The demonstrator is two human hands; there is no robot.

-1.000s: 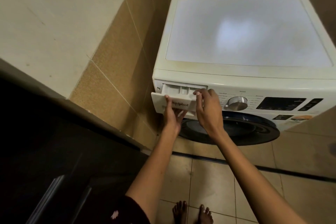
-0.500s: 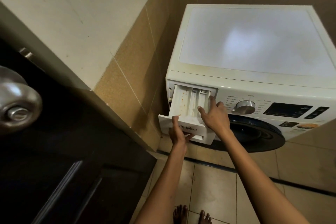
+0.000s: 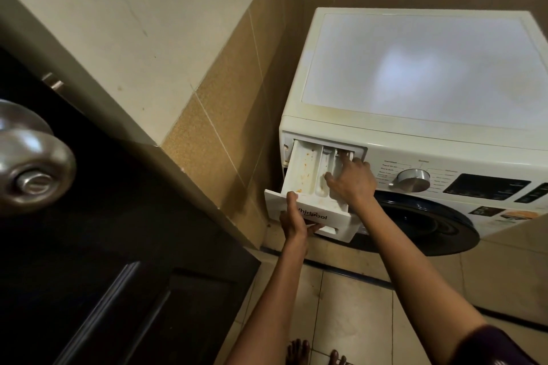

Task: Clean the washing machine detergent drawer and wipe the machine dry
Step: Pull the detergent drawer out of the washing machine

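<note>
My left hand (image 3: 292, 218) grip is clamped on the drawer (image 3: 302, 169) front; right hand (image 3: 353, 184) fingertips are buried in its back corner, can't tell that grip.

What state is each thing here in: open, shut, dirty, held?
detergent drawer: pulled out, orange stains in its left compartment.
left hand: grips the drawer's front panel.
right hand: reaches into the drawer's right compartment.
washing machine door: looks shut.
display: dark.
</note>
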